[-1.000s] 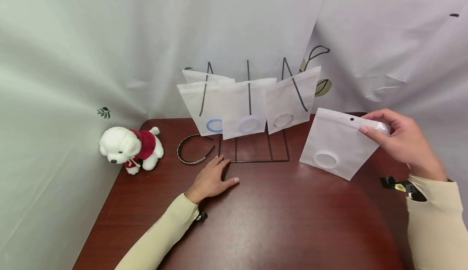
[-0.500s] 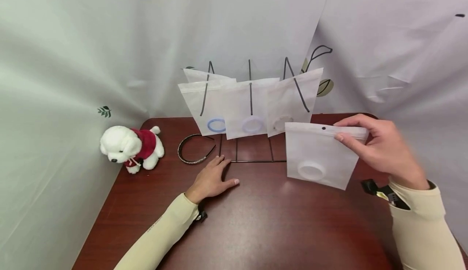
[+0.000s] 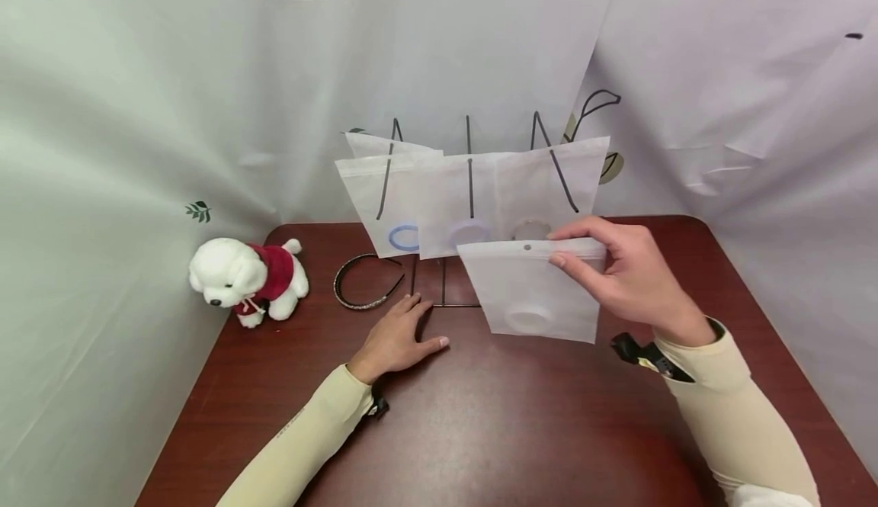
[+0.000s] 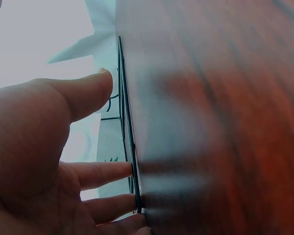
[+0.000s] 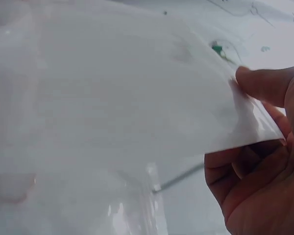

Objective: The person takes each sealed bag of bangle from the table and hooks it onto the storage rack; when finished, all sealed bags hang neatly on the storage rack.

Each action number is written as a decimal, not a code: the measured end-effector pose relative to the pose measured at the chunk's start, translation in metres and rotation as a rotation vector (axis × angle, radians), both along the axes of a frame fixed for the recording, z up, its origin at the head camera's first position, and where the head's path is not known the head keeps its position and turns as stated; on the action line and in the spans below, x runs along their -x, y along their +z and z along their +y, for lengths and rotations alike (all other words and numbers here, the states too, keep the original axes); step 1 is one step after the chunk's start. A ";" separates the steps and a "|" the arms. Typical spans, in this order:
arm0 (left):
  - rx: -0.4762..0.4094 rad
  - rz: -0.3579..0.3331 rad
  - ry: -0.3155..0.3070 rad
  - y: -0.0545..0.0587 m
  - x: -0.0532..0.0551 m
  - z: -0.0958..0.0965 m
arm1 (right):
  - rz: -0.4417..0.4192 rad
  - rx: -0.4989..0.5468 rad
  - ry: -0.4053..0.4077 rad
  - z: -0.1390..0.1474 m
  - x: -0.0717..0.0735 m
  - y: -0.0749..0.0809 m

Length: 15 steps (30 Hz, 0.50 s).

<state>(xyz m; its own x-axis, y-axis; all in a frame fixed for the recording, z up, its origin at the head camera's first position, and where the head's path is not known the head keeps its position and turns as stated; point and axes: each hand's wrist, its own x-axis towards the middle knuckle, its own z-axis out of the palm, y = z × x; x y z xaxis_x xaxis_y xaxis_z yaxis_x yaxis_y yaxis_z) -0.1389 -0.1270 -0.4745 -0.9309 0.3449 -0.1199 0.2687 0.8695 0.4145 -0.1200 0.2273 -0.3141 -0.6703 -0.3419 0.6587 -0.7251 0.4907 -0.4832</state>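
My right hand (image 3: pixel 631 278) pinches the top right corner of a frosted zip bag (image 3: pixel 494 286), thumb in front and fingers behind. A white ring like a bangle shows at the bag's bottom, and a small hole pierces its top edge. Behind it, a black wire rack (image 3: pixel 443 282) bears several similar bags: a left one with a blue ring (image 3: pixel 403 238), a middle one with a lilac ring (image 3: pixel 469 232), and a right one (image 3: pixel 583 168) whose ring is partly covered. My left hand (image 3: pixel 394 339) lies with fingers spread, fingertips touching the rack's front wire (image 4: pixel 129 122).
A headband (image 3: pixel 361 305) lies left of the rack base. Farther left sits a white plush dog (image 3: pixel 226 267) in a red top. A pale curtain (image 3: pixel 480 49) closes off the back and sides of the dark red table (image 3: pixel 480 431).
My right hand has carried the pinched bag leftward, from the table's right side to before the rack's right part. It now overlaps the right hanging bag in view. My left hand stays put.
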 end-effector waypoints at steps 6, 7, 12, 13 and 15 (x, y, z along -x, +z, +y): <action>-0.006 0.011 -0.008 -0.003 0.001 0.000 | 0.000 0.022 0.025 -0.026 0.012 -0.002; -0.006 0.010 -0.008 -0.003 0.001 -0.001 | -0.003 0.027 0.026 -0.030 0.014 -0.002; -0.006 0.018 -0.012 -0.004 0.001 -0.001 | -0.028 0.084 0.017 -0.048 0.024 -0.004; -0.008 0.019 -0.013 -0.004 0.001 -0.001 | -0.036 0.098 0.014 -0.052 0.026 -0.004; -0.014 0.023 -0.014 -0.005 0.001 -0.002 | -0.051 0.118 0.009 -0.058 0.030 -0.004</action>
